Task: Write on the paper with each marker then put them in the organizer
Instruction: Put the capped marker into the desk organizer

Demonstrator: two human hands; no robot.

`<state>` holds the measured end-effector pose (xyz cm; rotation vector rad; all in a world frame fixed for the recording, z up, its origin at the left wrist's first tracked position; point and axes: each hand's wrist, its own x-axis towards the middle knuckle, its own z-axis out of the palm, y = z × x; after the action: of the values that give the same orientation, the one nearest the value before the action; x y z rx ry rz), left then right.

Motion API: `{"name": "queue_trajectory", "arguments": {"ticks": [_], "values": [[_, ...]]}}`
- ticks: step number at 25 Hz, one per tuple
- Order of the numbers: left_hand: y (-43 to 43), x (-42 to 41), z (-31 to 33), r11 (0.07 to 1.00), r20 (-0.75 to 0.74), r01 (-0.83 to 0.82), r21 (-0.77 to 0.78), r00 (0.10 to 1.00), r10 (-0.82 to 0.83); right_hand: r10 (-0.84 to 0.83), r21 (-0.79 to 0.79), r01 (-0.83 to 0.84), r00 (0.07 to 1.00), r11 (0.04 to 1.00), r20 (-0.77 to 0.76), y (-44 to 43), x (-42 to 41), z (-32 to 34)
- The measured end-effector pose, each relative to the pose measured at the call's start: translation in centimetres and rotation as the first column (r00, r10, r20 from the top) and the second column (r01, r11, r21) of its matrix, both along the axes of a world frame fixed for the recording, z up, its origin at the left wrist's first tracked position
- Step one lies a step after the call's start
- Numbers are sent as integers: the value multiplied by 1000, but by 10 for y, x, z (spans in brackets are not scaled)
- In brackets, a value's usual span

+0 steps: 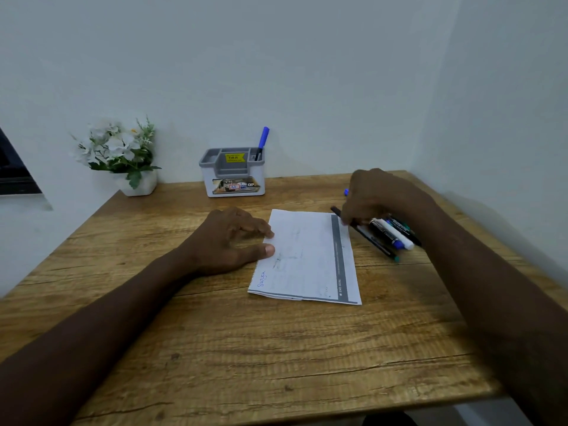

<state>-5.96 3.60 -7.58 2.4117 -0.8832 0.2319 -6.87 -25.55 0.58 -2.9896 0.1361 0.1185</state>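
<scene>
1. Paper [307,256] lies flat mid-counter, with blue writing near its lower left corner.
2. My left hand [227,241] rests palm-down, fingers relaxed and straight, with the thumb and fingertips on the paper's left edge.
3. My right hand [375,195] sits over the loose markers [390,233] just right of the paper. Its fingers curl down onto them, but the back of the hand hides any grip, so I cannot tell.
4. Organizer [232,173] stands at the wall behind the paper, with one blue marker [263,139] upright in its right compartment.
5. Flower pot [123,152] stands at the counter's [246,348] far left, well apart from the rest.
</scene>
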Motion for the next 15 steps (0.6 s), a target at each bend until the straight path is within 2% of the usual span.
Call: {"name": "queue_trajectory", "arguments": {"ticks": [2, 4, 6, 8, 10, 12, 13, 15], "values": [[-5, -7, 5, 991, 118, -15, -133, 993, 31, 73, 19, -75, 993, 997, 88, 11, -1, 3], [-11, -15, 10, 981, 247, 14, -192, 968, 35, 170, 92, -178, 981, 980, 89, 30, -6, 10], [-16, -19, 13, 985, 374, 98, -142, 926, -39, 274, 257, -260, 962, 931, -21, 52, -8, 14], [-14, -15, 11, 993, 469, 105, -56, 881, -67, 404, 368, -343, 909, 864, -103, 71, -9, 14], [-7, -7, 9, 998, 553, 19, -54, 833, 14, 496, 449, -432, 868, 782, -30, 78, -3, 14], [3, 0, 9, 993, 585, -50, -105, 804, 102, 486, 648, -389, 873, 655, 33, 72, 2, 10], [6, 2, 9, 990, 579, -61, -125, 806, 123, 465, 782, -308, 885, 542, 26, 67, 2, 6], [6, 1, 9, 987, 522, -80, -139, 841, 142, 441, 971, -75, 897, 228, -34, 60, -2, -9]]}}
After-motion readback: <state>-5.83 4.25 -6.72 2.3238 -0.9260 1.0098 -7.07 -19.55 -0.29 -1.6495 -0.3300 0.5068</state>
